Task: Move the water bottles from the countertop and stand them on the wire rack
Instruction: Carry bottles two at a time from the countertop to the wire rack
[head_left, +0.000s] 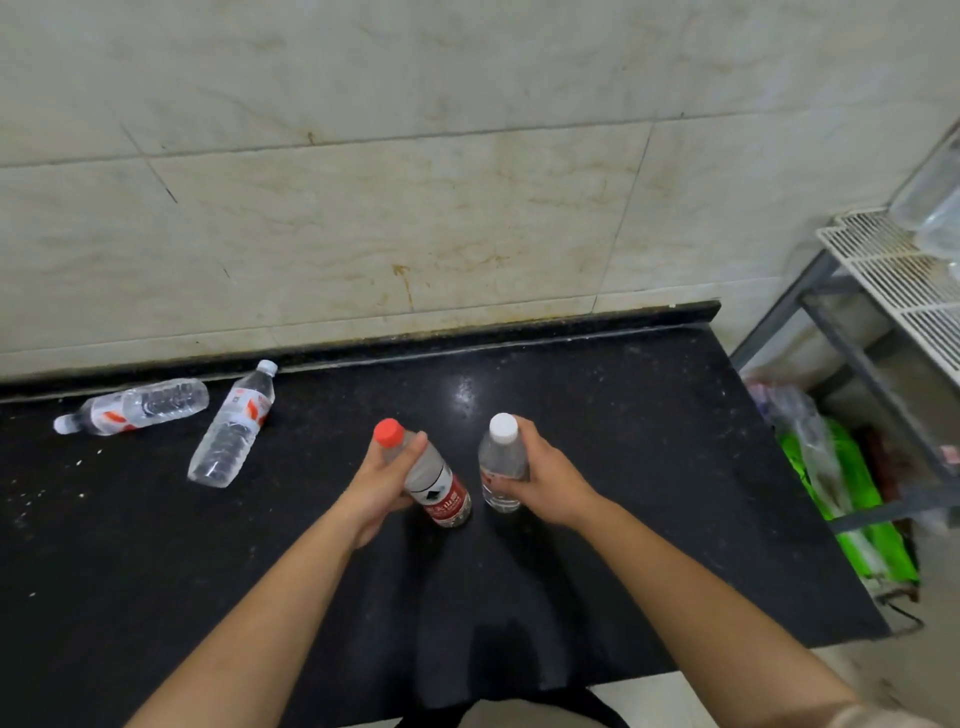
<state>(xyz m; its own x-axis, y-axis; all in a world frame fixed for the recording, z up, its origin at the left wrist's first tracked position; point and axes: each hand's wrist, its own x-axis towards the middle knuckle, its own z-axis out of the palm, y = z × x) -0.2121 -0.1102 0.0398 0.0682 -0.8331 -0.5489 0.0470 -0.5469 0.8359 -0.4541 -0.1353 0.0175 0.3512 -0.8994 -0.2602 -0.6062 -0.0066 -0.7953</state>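
Note:
My left hand (382, 486) grips a clear bottle with a red cap and red label (434, 486) near its neck, tilted over the black countertop (649, 441). A smaller white-capped bottle (500, 462) stands upright in the grip of my right hand (545, 478). Two more white-capped bottles lie on their sides at the back left: one (137, 405) along the wall, the other (234, 428) angled toward me. The white wire rack (893, 270) stands off the counter's right end, with a clear bottle (932, 202) on it at the frame edge.
A stained tiled wall (415, 208) runs behind the counter. Below the rack, grey metal legs (852, 353) frame a lower level holding green and clear plastic bags (841, 483). The counter's right edge drops to a pale floor.

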